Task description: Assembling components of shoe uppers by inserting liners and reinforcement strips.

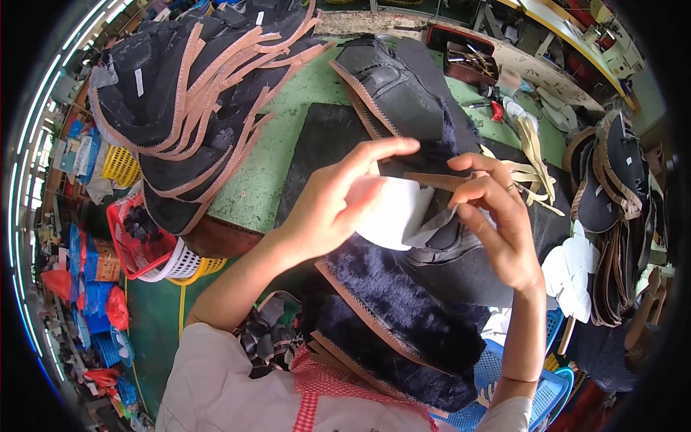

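Note:
Over the dark work board (306, 155), my left hand (317, 209) holds a white rounded piece (392, 216) that looks like a roll or folded sheet, its thumb pressed on it and the index finger stretched out. From its right side runs a thin greyish strip (435, 229), pinched between the thumb and fingers of my right hand (504, 230). A black leather shoe upper (392, 90) with brown zigzag edging lies just beyond my hands. Partly hidden below them is another black leather piece (446, 252). Nearest me, dark blue furry pieces (403, 295) with brown edging hang over the table's edge.
Stacked black uppers (187, 86) fill the green table's (252, 176) left side. Cream strips (529, 137) and a tool box (471, 57) lie at the far right. More edged pieces (619, 169) hang right. Baskets (140, 237) stand left; a blue basket (543, 399) is near my right arm.

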### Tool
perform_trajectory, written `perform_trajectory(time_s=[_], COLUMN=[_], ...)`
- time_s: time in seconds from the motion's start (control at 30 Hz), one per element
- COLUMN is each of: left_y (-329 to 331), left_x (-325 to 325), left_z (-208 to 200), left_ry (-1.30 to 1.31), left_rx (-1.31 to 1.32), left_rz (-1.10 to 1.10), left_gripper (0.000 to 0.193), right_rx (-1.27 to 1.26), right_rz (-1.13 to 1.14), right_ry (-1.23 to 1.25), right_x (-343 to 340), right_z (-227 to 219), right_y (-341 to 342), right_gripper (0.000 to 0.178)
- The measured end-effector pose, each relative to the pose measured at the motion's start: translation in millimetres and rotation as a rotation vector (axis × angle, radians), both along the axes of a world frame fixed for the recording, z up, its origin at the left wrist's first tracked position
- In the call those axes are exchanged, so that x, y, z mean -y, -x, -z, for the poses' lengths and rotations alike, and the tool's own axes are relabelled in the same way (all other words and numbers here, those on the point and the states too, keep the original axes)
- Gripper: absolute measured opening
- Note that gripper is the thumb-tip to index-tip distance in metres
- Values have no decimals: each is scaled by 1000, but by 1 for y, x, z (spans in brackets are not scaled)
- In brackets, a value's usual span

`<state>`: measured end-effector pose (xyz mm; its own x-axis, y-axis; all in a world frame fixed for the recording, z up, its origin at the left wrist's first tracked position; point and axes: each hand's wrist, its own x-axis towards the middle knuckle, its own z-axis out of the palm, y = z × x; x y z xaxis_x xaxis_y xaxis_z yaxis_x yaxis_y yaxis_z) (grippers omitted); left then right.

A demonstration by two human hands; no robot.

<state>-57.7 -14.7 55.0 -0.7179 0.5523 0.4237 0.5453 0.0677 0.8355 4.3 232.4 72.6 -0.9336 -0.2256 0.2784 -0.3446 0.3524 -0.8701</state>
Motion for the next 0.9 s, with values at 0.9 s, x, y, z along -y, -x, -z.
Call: perform_trajectory(time_s=[0.9], left_y=[73], left_x=[85], left_z=[-10], left_ry=[-386], left_rx=[65], left_rz=[-283], left_gripper=[21], right_rx=[412], right_rz=[216], right_ry=[318], right_x=[-111], right_z=[-19], right_y=[-41], right_gripper=[48])
